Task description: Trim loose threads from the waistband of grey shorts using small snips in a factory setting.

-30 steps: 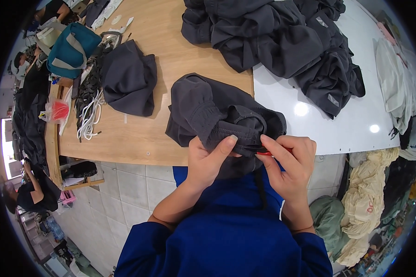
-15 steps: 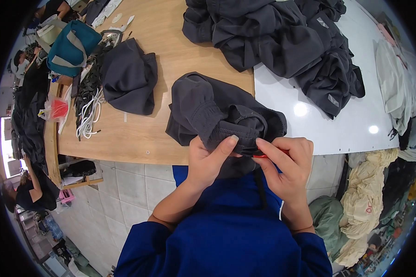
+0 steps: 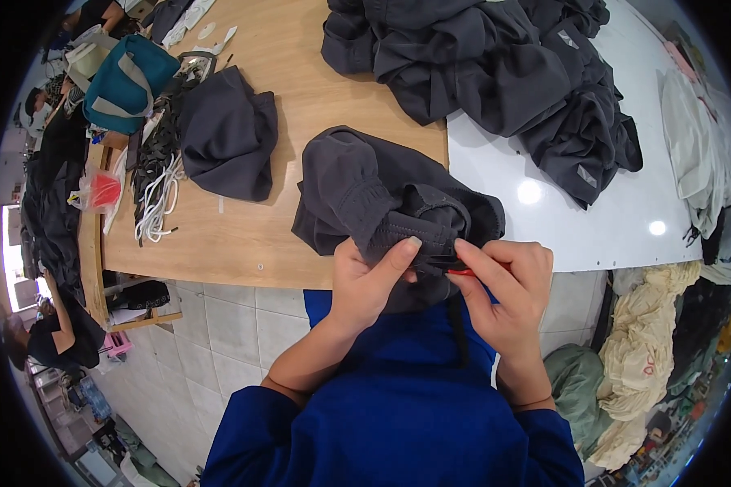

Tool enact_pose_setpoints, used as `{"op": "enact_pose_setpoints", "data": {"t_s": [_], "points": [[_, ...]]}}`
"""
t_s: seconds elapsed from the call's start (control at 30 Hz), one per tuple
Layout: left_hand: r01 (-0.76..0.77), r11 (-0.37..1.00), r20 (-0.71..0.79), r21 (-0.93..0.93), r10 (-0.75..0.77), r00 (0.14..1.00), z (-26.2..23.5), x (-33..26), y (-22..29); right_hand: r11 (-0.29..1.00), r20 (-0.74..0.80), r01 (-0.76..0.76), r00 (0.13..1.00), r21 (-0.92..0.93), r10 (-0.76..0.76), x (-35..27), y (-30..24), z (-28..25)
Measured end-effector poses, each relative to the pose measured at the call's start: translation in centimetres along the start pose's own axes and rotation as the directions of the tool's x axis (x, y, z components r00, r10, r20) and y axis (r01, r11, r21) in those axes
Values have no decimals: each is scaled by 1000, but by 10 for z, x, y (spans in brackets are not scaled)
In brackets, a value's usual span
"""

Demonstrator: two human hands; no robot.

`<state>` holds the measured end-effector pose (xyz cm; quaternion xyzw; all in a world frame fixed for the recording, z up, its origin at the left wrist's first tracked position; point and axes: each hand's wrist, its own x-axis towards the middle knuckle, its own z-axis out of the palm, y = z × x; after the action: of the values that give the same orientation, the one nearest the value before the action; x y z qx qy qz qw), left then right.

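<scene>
A dark grey garment (image 3: 353, 183) with a gathered, stitched waistband (image 3: 418, 234) lies bunched at the table's front edge. My left hand (image 3: 365, 284) is closed on the band, thumb on top and fingers underneath. Between the thumb and forefinger of my right hand (image 3: 512, 288) is a thin red tool (image 3: 463, 272), its tip against the band's right end; its exact kind is hidden by the fingers. A black cord (image 3: 456, 329) hangs from the garment in front of my blue top.
Another folded dark garment (image 3: 229, 138) lies to the left, beside white cords (image 3: 161, 199) and a teal bag (image 3: 130, 85). A heap of dark garments (image 3: 479, 65) spans the wooden and white table tops. Cream cloth (image 3: 646, 341) is piled at right. Other people sit at far left.
Both hands keep their grips. My right hand and the red tool have shifted very slightly to the right; the garment lies almost as before.
</scene>
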<state>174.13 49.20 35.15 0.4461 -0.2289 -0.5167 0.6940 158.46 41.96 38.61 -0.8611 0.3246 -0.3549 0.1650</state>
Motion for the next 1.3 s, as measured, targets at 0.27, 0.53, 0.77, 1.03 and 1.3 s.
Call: {"op": "enact_pose_setpoints", "data": {"t_s": [0.27,0.53,0.77,1.03,1.3], "points": [[14,1000,-5,2,-14,1000,3,-1,1,1000,15,16,1000,-6,-16,0,0,-3],[12,1000,-12,-2,-12,1000,5,-1,1,1000,-17,4,1000,-12,-4,-1,2,-3],[20,1000,3,-6,-20,1000,5,0,1,1000,-3,24,1000,7,-23,-1,2,-2],[26,992,-26,-121,-29,999,8,4,4,1000,-8,19,1000,-14,-19,-1,7,-5],[41,987,-9,-158,-43,999,7,4,4,999,-18,-22,1000,44,23,-1,7,-2]]}}
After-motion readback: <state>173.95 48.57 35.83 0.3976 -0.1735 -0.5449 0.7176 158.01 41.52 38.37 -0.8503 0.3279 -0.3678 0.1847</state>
